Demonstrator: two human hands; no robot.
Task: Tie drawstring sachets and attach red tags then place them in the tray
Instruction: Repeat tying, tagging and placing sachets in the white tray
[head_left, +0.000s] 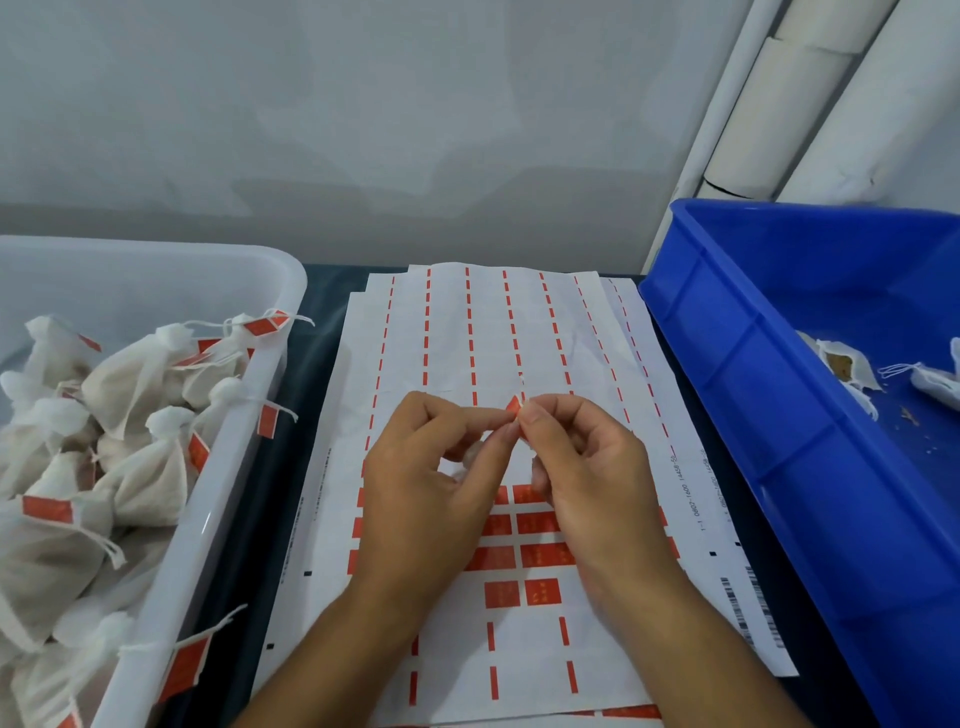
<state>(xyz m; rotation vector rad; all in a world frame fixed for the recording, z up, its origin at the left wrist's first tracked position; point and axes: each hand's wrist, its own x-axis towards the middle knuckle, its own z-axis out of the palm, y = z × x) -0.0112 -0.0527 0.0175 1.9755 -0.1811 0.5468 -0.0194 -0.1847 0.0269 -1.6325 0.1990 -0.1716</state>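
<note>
Many tied white fabric sachets (135, 467) with red tags fill the translucent plastic tray (249, 457) at nine o'clock. At centre, over the white label sheet (519, 332) on the desk, the left hand (426, 488) and right hand (587, 478) together pinch a small red paper tag (514, 407). A few untied sachets (844, 364) wait in the blue plastic bin (727, 332) at three o'clock, so I judge the work well along but unfinished.

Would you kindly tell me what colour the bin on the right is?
The bin is bright blue, seen clearly in the head view.

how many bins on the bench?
2. A translucent white plastic bin of tagged sachets sits at left; a blue plastic bin holding a few untied sachets sits at right. Others may lie out of frame.
</note>
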